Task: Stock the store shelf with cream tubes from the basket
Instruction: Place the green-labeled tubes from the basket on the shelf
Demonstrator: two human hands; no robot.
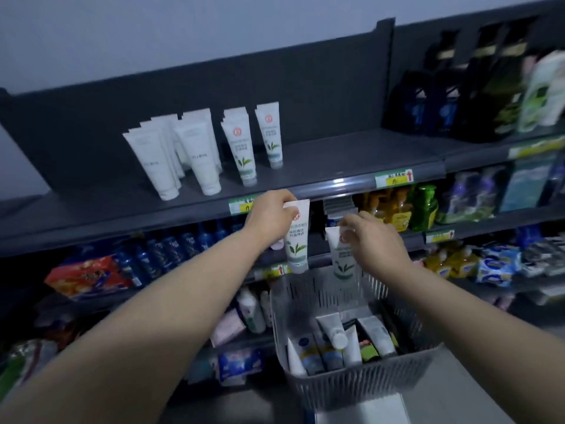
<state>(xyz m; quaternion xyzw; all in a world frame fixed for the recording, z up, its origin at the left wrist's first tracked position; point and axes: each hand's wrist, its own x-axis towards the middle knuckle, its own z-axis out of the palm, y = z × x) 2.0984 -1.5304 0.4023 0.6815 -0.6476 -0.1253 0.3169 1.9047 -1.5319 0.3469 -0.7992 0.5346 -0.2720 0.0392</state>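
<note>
Left hand: the left hand [270, 217] pinches the flat sealed end of a green-leaf tube [296, 240] between curled fingers and thumb; the tube hangs with its cap down, in front of the front edge of the top shelf [336, 160]
Right hand: the right hand [371, 240] has its fingers curled round the upper end of a second green-leaf tube [341, 255]; this one also hangs cap down, slightly tilted, its cap just above the far rim of the basket [351, 384]
The two held tubes: near to each other but apart, the left one higher
Basket: grey plastic with slotted walls, low in front of the shelves, below both hands; what it stands on I cannot tell
Inside the basket: several more tubes [336, 332] lie side by side on the bottom, one white with its round cap turned to the camera
Top shelf: dark grey, with the stocked tubes on its left part
Stocked tubes: a group of plain white tubes [165, 160] stands cap down on the left; just right of them stand two rows of shelf green-leaf tubes [241, 148], of the same print as the held ones
Shelf edge: a green and yellow price tag [394, 178] with a red arrow
Lower shelves: blue bottles [171, 249] on the left, yellow bottles [388, 209] and a green bottle [423, 206] on the right
Upper right: dark bottles [443, 99], blurred
</note>
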